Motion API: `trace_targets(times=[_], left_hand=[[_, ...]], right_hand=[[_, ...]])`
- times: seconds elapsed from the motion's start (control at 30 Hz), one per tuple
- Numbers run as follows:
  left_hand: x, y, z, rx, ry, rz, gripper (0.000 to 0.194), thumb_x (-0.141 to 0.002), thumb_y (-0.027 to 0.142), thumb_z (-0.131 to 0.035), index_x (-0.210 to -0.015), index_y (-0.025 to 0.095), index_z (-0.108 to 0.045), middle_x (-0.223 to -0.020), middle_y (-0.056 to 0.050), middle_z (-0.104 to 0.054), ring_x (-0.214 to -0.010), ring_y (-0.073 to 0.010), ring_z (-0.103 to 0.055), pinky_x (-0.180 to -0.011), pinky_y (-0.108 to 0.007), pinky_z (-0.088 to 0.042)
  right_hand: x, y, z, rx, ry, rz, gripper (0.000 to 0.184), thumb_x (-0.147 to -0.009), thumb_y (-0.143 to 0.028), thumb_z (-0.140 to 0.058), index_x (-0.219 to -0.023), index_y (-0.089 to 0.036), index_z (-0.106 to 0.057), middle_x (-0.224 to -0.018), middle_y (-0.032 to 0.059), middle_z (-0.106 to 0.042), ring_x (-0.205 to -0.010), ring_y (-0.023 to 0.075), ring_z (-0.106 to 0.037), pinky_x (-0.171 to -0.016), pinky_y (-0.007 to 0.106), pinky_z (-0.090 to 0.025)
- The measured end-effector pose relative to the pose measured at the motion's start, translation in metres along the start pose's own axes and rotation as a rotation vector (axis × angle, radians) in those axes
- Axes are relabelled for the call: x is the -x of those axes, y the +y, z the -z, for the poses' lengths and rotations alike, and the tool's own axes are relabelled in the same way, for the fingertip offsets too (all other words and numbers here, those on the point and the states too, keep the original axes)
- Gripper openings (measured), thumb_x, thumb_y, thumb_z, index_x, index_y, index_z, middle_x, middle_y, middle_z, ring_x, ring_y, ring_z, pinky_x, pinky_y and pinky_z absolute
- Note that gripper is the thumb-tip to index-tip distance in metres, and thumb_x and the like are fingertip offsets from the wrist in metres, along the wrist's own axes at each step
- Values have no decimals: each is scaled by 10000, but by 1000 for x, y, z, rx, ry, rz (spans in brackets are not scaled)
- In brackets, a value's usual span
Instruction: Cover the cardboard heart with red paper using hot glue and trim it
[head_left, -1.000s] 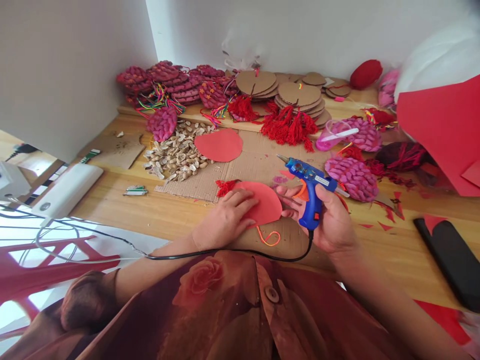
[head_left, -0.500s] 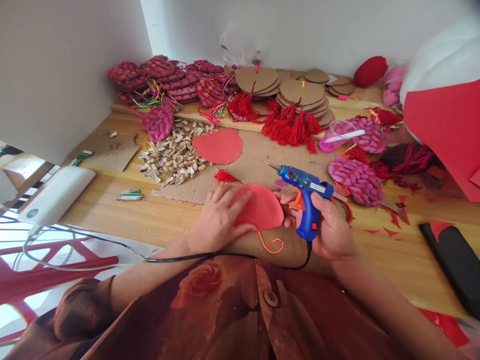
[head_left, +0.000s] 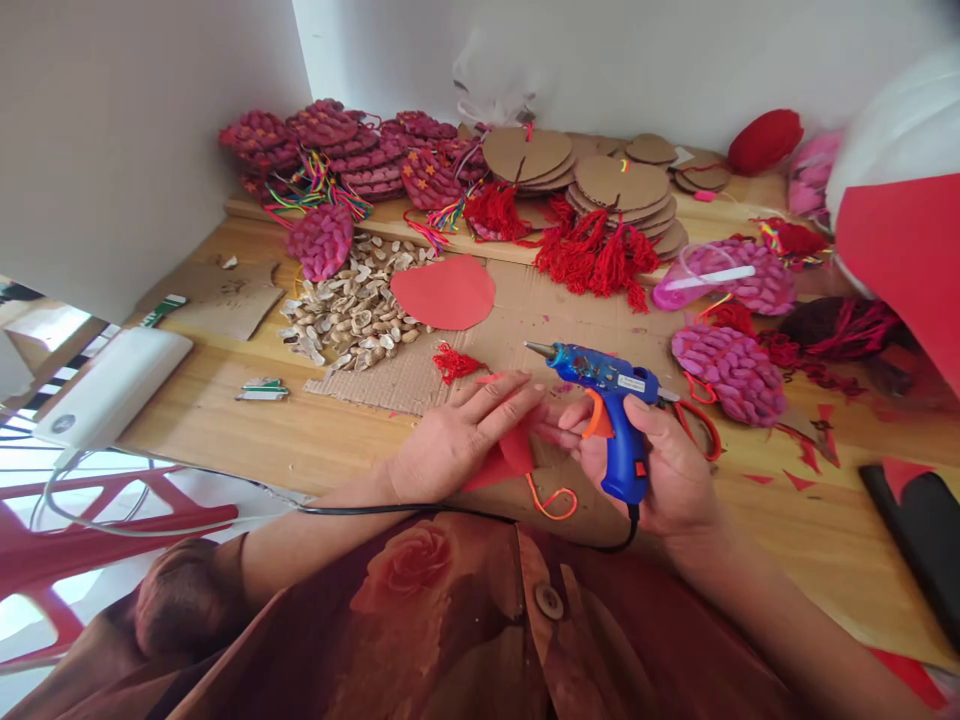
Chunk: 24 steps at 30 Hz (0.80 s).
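My left hand (head_left: 466,438) lies over a red paper piece (head_left: 516,448), its fingers together and closed over the bent-up right side. Much of the paper is hidden under this hand. An orange cord (head_left: 556,513) loops out from its lower edge. In my right hand (head_left: 660,468) is a blue hot glue gun (head_left: 613,385) with an orange trigger, its nozzle pointing left. The right fingertips reach past the gun to the paper, close to the left fingers. Just beyond the left hand rests a red yarn tassel (head_left: 454,363).
Another red paper piece (head_left: 444,292) lies beside a heap of peanut shells (head_left: 360,310). Cardboard discs (head_left: 529,155), red tassels (head_left: 600,250) and pink braided pieces (head_left: 731,372) surround the work area. Scissors (head_left: 701,430) lie behind the gun; its black cord (head_left: 390,512) crosses in front.
The red paper, flat under my left hand before, is now bent up along its right side. My left fingers have slid right across it, nearer the right fingertips. The glue gun stays in my right hand.
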<state>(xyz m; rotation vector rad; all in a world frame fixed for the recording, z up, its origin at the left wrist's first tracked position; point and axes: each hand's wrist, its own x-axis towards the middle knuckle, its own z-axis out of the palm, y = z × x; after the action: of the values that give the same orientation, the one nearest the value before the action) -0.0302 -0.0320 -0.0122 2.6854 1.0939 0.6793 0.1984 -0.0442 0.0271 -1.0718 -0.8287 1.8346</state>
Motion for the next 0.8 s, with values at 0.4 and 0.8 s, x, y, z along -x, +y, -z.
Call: trace_targets(times=[0.4, 0.8], left_hand=[[7, -2, 2, -102, 96, -141, 274, -1014, 128, -419, -1124, 109, -669, -1138, -132, -696, -1017, -231, -673, -837, -340, -624], [8, 0, 0, -227, 95, -134, 246, -1006, 129, -449, -981, 118, -693, -892, -77, -711, -983, -247, -687, -745, -320, -625]], right_hand=[[5, -16, 22, 377, 167, -2, 284, -933, -478, -630, -933, -194, -649, -652, -36, -589, -411, 63, -479, -403, 208, -327], [-2, -18, 11, 1272, 170, 145, 504, -984, -640, -443, -790, -208, -617, -534, -17, -538, -517, 154, -520, -520, 305, -336]])
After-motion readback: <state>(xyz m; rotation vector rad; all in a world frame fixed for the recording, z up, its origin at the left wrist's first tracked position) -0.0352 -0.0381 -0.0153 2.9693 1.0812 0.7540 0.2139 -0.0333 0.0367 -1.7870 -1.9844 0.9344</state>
